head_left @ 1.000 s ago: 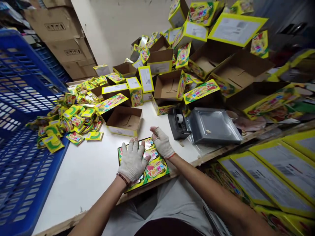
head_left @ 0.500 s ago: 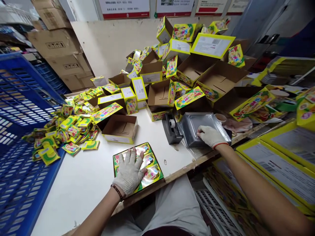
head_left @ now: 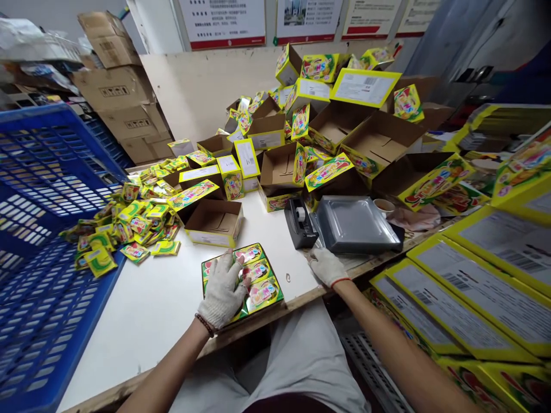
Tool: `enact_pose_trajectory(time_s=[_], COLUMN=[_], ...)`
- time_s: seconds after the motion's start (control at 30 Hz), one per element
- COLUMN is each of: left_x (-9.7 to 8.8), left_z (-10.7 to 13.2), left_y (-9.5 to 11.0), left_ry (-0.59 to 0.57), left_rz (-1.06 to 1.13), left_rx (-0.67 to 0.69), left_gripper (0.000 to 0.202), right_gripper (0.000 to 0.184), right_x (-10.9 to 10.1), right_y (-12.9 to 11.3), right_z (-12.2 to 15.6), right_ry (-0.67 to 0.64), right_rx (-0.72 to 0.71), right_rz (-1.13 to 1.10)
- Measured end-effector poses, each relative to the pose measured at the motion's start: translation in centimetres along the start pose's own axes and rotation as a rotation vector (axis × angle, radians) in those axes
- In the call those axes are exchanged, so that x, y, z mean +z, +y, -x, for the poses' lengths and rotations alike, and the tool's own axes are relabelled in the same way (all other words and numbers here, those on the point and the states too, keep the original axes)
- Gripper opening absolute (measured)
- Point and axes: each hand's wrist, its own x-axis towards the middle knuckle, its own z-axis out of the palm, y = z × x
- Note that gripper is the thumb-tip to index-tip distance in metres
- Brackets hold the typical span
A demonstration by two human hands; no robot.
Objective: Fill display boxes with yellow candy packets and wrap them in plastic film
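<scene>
Left hand [head_left: 221,289], gloved, head view: lies flat with fingers spread on the packets in a shallow box [head_left: 263,289]. It presses and grips nothing. The box sits at the near edge of the bench [head_left: 150,310], right in front of the person.

Right hand [head_left: 325,265], also gloved: palm down on the bench, just in front of the tape dispenser [head_left: 299,223] and the grey metal tray [head_left: 355,223]. I cannot tell whether its fingers pinch anything.

Progress, my reading: the shallow box looks full, with packets in one even layer and no gap showing beside the hand. I see no lid or tape on it. Behind it stands an empty open box [head_left: 214,221]. Loose packets [head_left: 129,223] are piled to the left against the blue crate [head_left: 38,229]. More open boxes [head_left: 344,132] are heaped at the back. I judge one box filled and unsealed, with much stock still unpacked.
</scene>
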Motion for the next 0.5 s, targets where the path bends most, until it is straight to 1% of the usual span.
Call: enact_pose_trajectory(time_s=[0.07,0.1,0.13,0.17,0.23,0.3,0.33,0.37,0.4,0.43,0.5], left_x=[-0.4,-0.8,-1.4,-2.0,-3.4,-4.6,-5.2,-5.6,-6.0,-6.5,-7.4], left_z=[1.0,1.7,2.4,3.2,4.7,5.8,6.2,6.5,6.9,7.2,8.1], left_y=[0.8,1.6,2.6,3.8,6.5,9.2,10.2,11.2,11.9,12.4,12.9], left_ry=[0.147,0.197,0.22,0.216,0.148,0.039,0.0,-0.012,0.0,0.026,0.097], left_rz=[0.172,0.272,0.381,0.498,0.768,1.091,1.243,1.364,1.436,1.451,1.371], left_rx=[-0.049,-0.082,-0.122,-0.179,-0.349,-0.551,-0.632,-0.68,-0.69,-0.666,-0.563], left_gripper=[0.034,0.033,0.032,0.031,0.03,0.036,0.042,0.047,0.049,0.048,0.04], right_gripper=[0.009,0.01,0.011,0.012,0.015,0.024,0.03,0.033,0.036,0.038,0.044], right_x=[0.6,0.5,0.2,-0.3,-1.5,-2.8,-3.4,-4.0,-4.5,-4.9,-5.4], right_y=[-0.9,-1.4,-2.0,-2.6,-4.1,-6.1,-7.2,-8.3,-9.3,-10.3,-11.8], right_z=[-0.4,-0.3,0.2,1.1,4.1,8.2,10.3,12.5,14.4,16.2,18.9], right_ry=[0.022,0.027,0.029,0.026,-0.003,-0.07,-0.114,-0.15,-0.182,-0.212,-0.285], right_rx=[0.041,0.04,0.023,-0.005,-0.088,-0.182,-0.228,-0.263,-0.29,-0.307,-0.312], right_rz=[-0.053,-0.088,-0.126,-0.161,-0.299,-0.533,-0.658,-0.755,-0.823,-0.866,-0.938])
